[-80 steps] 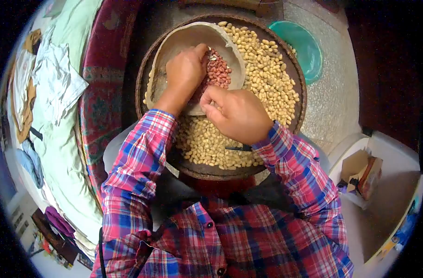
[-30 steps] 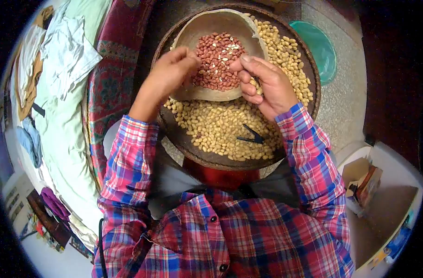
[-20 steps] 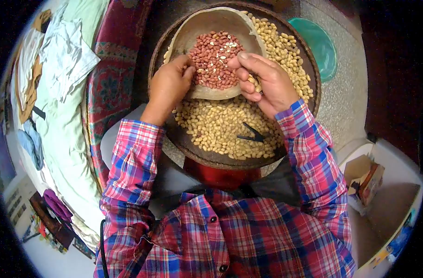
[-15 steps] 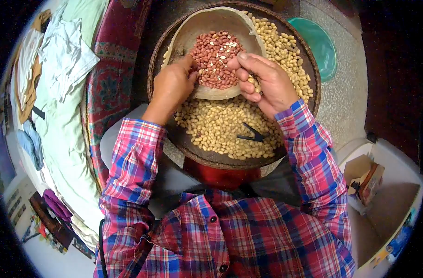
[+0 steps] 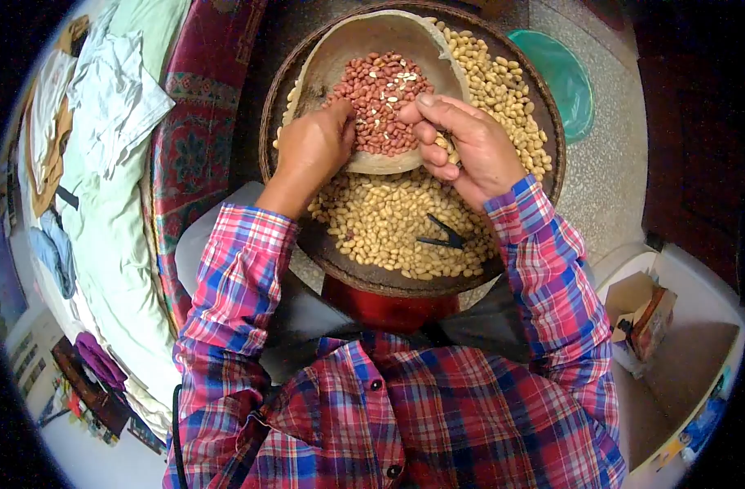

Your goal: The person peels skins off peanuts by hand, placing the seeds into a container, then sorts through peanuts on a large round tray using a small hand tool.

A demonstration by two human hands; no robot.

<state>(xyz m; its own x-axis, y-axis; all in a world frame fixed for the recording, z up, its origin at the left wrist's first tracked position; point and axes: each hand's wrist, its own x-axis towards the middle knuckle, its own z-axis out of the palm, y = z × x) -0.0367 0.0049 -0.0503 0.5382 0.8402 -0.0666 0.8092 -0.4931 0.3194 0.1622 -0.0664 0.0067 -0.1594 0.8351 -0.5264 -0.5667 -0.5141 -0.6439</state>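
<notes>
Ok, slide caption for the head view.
Left hand and right hand at a beige rounded bowl of red peanut kernels, on a round brown tray.

Reddish peanut kernels (image 5: 384,110), flecked with paler pieces, lie heaped in a wide, pale-brown bowl (image 5: 331,59). Tan unshelled peanuts (image 5: 389,224) spread loosely beside it, below and to the right.

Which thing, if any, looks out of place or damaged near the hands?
The black tool looks odd: it lies loose on the peanuts in the tray, the only non-food item among them. The bowl also has an uneven rim at right, perhaps chipped.
</notes>
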